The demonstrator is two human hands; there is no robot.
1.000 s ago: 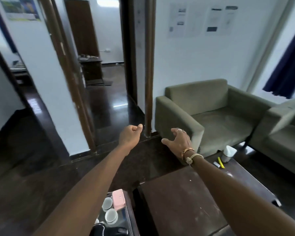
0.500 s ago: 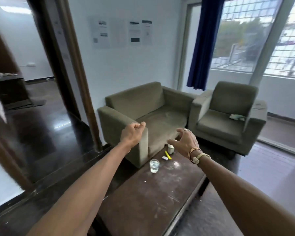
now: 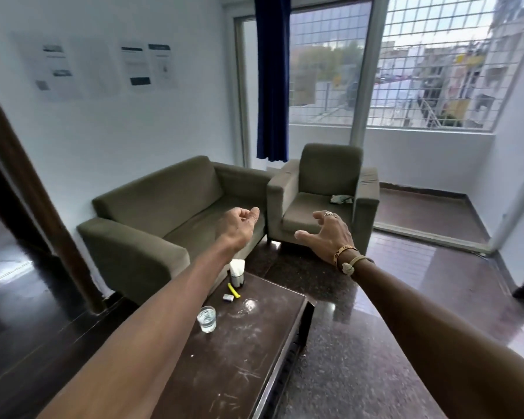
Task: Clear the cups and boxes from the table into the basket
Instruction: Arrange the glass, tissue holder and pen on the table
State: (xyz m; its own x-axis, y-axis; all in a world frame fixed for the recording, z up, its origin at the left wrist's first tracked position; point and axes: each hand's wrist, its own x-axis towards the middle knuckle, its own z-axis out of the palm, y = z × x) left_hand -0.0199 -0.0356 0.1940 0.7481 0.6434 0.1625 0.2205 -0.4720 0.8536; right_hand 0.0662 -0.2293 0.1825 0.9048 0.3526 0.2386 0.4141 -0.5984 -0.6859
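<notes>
Both arms stretch out above the table point(image 3: 239, 367) with the left hand point(image 3: 241, 226) curled into an empty fist and the right hand point(image 3: 330, 234) spread wide, holding nothing. A glass point(image 3: 206, 319) of water stands near the table's left edge. Beyond it lies a small box point(image 3: 228, 297), then a holder point(image 3: 236, 275) of tissues at the far end.

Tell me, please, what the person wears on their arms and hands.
The left forearm and right forearm are bare. The right hand wears a finger ring, with a gold bangle and a pale cord bracelet at the wrist. The left hand wears nothing.
</notes>
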